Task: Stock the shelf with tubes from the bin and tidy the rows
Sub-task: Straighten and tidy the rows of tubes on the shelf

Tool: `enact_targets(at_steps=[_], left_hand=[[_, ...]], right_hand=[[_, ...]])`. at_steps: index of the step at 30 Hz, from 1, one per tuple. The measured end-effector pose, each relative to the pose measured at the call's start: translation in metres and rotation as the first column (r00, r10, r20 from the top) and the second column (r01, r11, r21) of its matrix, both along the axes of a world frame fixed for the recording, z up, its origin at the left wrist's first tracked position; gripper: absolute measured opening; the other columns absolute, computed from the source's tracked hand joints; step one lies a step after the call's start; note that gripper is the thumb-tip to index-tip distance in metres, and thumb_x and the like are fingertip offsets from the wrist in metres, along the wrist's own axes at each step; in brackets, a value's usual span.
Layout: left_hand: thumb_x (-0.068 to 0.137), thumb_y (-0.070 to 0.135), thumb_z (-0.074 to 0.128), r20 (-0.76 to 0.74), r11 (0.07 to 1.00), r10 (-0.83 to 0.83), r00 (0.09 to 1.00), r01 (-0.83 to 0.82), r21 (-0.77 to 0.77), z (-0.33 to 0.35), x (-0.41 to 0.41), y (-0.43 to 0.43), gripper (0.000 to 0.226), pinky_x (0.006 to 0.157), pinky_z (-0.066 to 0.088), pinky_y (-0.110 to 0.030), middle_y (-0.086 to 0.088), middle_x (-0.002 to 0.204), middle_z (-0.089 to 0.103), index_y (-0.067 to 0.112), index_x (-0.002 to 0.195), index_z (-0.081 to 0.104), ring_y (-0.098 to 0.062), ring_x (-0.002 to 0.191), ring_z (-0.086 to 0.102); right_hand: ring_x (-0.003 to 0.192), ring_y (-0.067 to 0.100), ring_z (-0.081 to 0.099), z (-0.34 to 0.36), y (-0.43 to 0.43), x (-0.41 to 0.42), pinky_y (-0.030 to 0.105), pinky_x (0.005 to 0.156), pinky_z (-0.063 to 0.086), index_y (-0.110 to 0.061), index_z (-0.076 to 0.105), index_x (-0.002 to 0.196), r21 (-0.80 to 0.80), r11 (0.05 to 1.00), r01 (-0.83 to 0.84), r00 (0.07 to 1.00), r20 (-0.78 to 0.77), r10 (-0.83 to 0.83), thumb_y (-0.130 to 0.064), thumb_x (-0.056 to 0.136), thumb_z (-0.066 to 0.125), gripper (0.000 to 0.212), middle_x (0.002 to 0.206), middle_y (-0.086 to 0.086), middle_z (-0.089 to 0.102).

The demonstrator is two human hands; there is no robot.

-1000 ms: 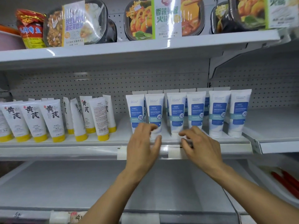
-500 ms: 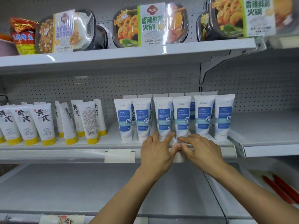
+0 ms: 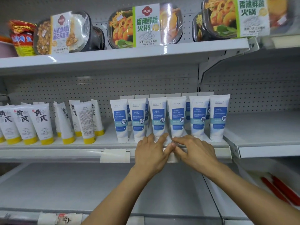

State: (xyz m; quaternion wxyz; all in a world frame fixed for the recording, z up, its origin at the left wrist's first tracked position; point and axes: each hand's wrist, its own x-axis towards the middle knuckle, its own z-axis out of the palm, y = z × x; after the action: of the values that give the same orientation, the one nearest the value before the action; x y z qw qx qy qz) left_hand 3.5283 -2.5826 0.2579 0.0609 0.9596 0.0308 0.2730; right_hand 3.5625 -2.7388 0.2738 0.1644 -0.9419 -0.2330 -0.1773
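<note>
Several white tubes with blue labels (image 3: pixel 177 118) stand cap-down in a front row on the middle shelf (image 3: pixel 48 146), with more behind them. My left hand (image 3: pixel 151 153) rests at the shelf's front edge, fingers spread, fingertips touching the base of the third tube (image 3: pixel 157 117). My right hand (image 3: pixel 194 151) sits beside it, fingers apart, fingertips at the base of the fourth tube. The two hands touch at the shelf lip. Neither hand holds anything. No bin is in view.
White tubes with yellow caps (image 3: pixel 40 124) fill the left of the same shelf, some leaning. Boxed meals (image 3: pixel 146 25) line the upper shelf. The lower shelf (image 3: pixel 97 184) lies below my arms. Red items (image 3: pixel 282 189) lie at the lower right.
Both hands moved right along the shelf edge and came together in front of the middle blue tubes. The view has shifted, so the shelf sits further left and lower.
</note>
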Motion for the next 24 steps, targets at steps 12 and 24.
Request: enact_targets(at_steps=[12, 24], left_hand=[[0.094, 0.055, 0.043, -0.01, 0.999, 0.032, 0.999, -0.032, -0.011, 0.007, -0.016, -0.009, 0.057, 0.104, 0.035, -0.035, -0.005, 0.139, 0.042, 0.03, 0.145, 0.035, -0.024, 0.127, 0.041], [0.091, 0.042, 0.054, 0.194, 0.983, 0.083, 0.977, -0.049, -0.176, 0.009, -0.078, 0.042, 0.03, 0.081, 0.048, -0.028, 0.014, 0.11, 0.06, 0.034, 0.12, 0.058, -0.007, 0.104, 0.056]], right_hand=[[0.11, 0.019, 0.059, 0.005, -0.019, -0.01, 0.035, 0.087, 0.049, -0.04, 0.055, 0.127, 0.063, 0.997, -0.036, 0.997, 0.075, 0.031, -0.041, 0.095, 0.045, 0.033, 0.131, -0.012, 0.054], [0.096, 0.008, 0.058, 0.01, 0.017, -0.039, 0.025, 0.071, 0.038, -0.033, 0.063, 0.115, 0.156, 0.945, -0.289, 0.944, 0.214, 0.253, -0.031, 0.092, 0.055, 0.024, 0.107, -0.014, 0.06]])
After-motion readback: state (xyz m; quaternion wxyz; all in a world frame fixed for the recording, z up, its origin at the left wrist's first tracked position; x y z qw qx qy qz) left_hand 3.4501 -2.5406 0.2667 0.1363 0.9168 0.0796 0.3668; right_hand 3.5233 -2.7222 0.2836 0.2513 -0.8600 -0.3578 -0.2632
